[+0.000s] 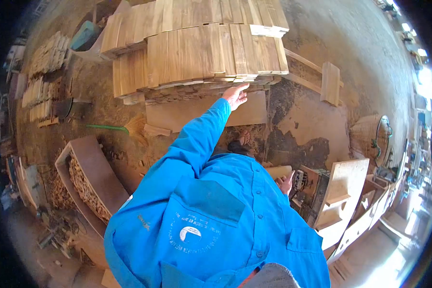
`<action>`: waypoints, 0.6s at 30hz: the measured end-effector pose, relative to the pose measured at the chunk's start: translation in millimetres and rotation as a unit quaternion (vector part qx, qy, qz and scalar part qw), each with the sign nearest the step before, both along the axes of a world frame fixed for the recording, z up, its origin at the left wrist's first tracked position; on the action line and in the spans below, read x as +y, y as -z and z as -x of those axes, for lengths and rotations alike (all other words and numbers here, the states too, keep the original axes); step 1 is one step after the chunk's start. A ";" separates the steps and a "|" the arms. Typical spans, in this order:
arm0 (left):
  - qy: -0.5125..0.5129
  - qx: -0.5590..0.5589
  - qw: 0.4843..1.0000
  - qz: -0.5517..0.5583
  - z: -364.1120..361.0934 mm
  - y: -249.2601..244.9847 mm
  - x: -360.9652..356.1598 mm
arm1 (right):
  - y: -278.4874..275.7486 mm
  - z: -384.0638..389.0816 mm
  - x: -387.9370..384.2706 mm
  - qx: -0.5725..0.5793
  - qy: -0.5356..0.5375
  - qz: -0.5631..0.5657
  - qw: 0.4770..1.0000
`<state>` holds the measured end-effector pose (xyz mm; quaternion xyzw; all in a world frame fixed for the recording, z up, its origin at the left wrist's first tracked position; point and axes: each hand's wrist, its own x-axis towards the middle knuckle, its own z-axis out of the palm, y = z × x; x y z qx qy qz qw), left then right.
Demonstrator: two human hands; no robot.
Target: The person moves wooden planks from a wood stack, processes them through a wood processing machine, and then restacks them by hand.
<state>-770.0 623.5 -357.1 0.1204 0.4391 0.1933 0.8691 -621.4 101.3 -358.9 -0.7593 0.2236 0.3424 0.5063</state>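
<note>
The right hand (285, 183) is seen by a pale wood piece (279, 172), right of centre; whether it is gripped cannot be told. At lower left, wood scraps (79, 186) are held in a long open box (100, 165). The left hand (235, 97), its index finger extended and the others loosely curled, is placed at the near edge of the stacked boards (192, 55), upper centre. A mesh basket (363, 135) is seen at right, a teal container (85, 34) at upper left, its contents unclear.
</note>
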 end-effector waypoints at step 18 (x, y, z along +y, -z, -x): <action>-0.183 -0.114 0.976 0.024 -37.6 10.7 5.1 | -185.9 -102.3 58.8 -0.453 -0.083 -0.084 0.884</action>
